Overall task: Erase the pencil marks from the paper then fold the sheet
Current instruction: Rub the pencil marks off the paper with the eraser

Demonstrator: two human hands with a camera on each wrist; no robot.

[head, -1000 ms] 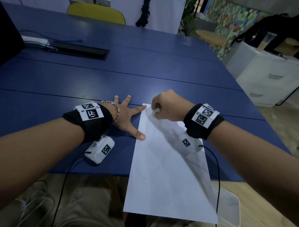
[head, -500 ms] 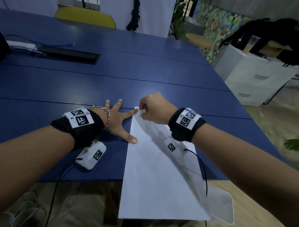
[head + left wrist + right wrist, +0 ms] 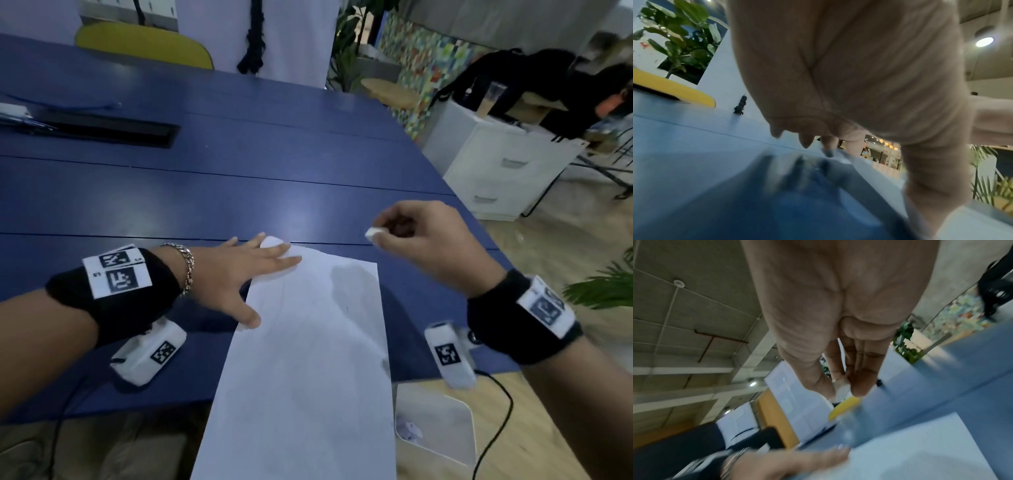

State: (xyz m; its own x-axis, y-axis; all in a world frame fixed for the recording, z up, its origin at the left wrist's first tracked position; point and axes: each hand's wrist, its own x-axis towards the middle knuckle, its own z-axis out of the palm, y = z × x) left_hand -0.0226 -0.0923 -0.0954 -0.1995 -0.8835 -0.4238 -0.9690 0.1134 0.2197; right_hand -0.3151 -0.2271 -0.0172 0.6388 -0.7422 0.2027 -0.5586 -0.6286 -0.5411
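A long white sheet of paper (image 3: 308, 359) lies on the blue table (image 3: 239, 192), its near end hanging over the front edge; faint pencil lines show on it. My left hand (image 3: 253, 270) lies flat with spread fingers (image 3: 284, 262) on the sheet's far left corner, thumb on its left edge. My right hand (image 3: 411, 236) hovers above the table to the right of the sheet's far end and pinches a small white eraser (image 3: 373, 234). In the right wrist view the eraser (image 3: 842, 390) sits between thumb and fingertips, with the paper (image 3: 910, 451) below.
A black cable hatch (image 3: 102, 130) and cables lie at the far left of the table. A yellow chair (image 3: 144, 46) stands behind it. White drawers (image 3: 507, 174) stand to the right. A clear bin (image 3: 435, 428) sits on the floor by the table's front edge.
My right hand has lifted off the sheet's far end and swung right, clear of the paper, with the eraser. My left hand has slid further onto the sheet's corner.
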